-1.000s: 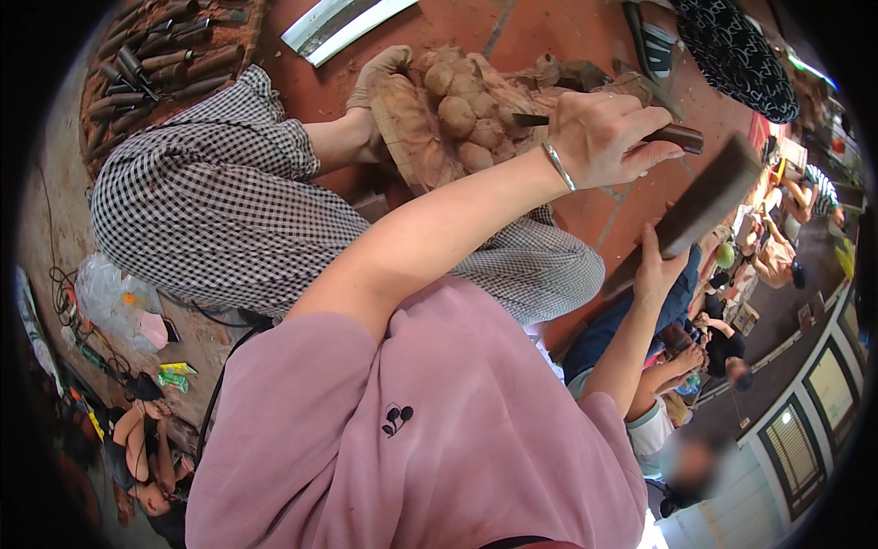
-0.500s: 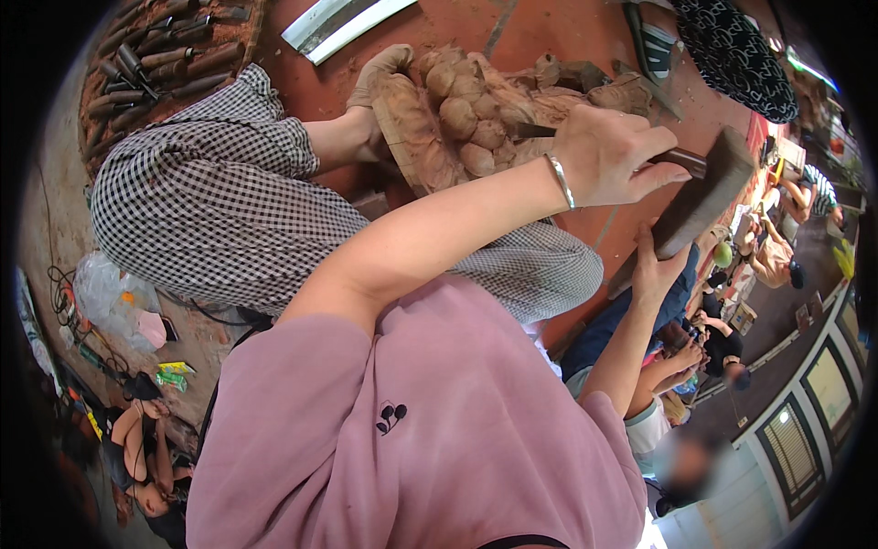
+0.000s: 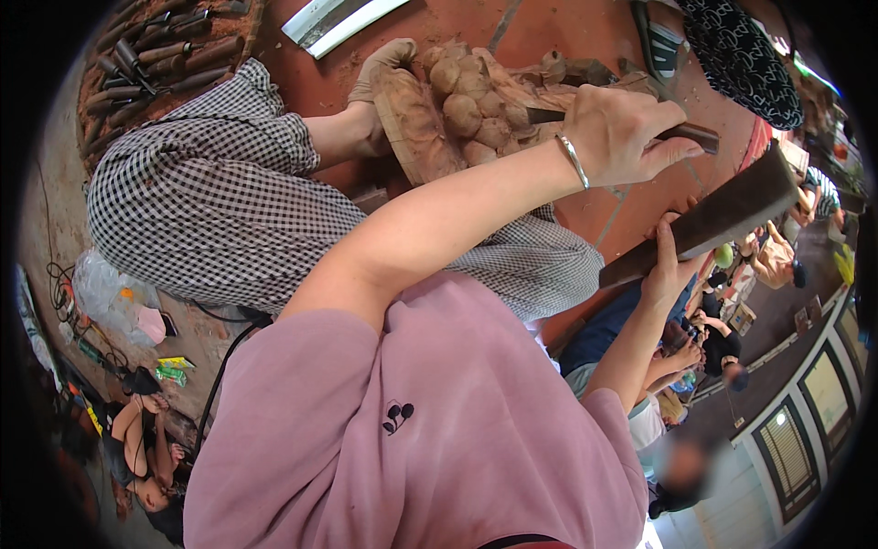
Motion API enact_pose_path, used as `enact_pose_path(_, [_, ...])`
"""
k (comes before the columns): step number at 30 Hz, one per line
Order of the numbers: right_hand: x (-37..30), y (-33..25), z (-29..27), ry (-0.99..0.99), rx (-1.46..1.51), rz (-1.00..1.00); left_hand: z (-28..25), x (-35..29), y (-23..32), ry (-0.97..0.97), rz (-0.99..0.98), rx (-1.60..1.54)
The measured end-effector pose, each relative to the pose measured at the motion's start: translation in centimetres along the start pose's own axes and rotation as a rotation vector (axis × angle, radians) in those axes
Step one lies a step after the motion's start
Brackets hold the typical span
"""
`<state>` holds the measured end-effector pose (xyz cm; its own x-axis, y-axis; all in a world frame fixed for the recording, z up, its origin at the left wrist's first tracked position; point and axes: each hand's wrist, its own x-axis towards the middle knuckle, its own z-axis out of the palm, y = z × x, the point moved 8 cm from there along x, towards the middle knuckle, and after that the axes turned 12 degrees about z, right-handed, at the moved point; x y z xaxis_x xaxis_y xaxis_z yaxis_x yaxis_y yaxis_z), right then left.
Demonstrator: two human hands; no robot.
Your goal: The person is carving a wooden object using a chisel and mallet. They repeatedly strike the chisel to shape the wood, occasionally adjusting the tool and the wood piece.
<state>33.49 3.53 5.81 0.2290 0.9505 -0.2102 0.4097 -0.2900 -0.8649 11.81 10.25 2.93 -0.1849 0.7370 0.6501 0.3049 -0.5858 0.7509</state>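
Note:
A brown wood carving (image 3: 416,123) with a cluster of rounded shapes lies on the floor in front of me, and my bare foot rests against its left end. My left hand (image 3: 620,135), with a silver bangle at the wrist, is wrapped round a chisel (image 3: 697,137). The chisel's dark blade points left at the rounded shapes; my hand and wrist hide part of the carving. To the right, my right hand (image 3: 666,261) grips a dark wooden mallet (image 3: 736,209), raised and tilted, apart from the chisel's butt end.
Many chisels (image 3: 169,64) lie in a wood-dusted tray at the far left. A pale metal strip (image 3: 340,23) is on the red tiles beyond the carving. Another person's sandalled foot (image 3: 660,50) stands at the far right. Several people sit at the right; a plastic bag (image 3: 114,297) lies left.
The mallet has swung right, away from the chisel's butt end, with my right hand. My left hand and the chisel have shifted slightly right and away from me.

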Motion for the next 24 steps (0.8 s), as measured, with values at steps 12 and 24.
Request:
enact_pose_path(12, [1.3,0.1,-1.2,0.039,-0.517,-0.087,1.8,0.0,-1.9,-0.061,-0.117,0.131])
enact_pose_path(24, [0.3,0.1,-1.1,0.058,-0.455,-0.114,0.1,0.1,-0.5,0.032,-0.008,0.045])
